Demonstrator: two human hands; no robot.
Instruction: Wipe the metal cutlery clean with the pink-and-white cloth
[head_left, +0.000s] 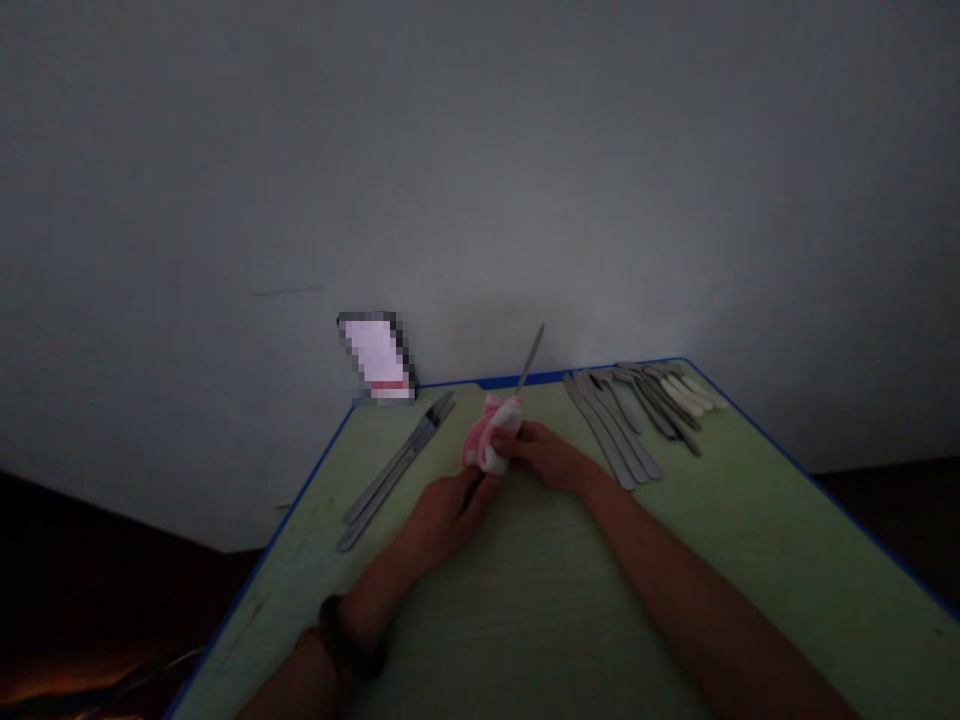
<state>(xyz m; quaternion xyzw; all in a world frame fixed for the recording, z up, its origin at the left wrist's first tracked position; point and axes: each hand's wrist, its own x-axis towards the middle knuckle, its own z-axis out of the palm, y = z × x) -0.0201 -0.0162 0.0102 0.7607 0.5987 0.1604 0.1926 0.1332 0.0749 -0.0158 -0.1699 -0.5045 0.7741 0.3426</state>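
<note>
My left hand is closed round the handle end of a table knife, whose blade points up and away toward the wall. Wrapped about the middle of the knife is a pink and white cloth, and my right hand is closed on that cloth. Both hands hover over the middle of a pale green table with a blue edge. A dark band sits on my left wrist.
Two or three knives lie to the left of my hands. Several knives, spoons and white-handled pieces lie in a row at the back right. A blurred-out card leans on the grey wall. Dark floor surrounds the table.
</note>
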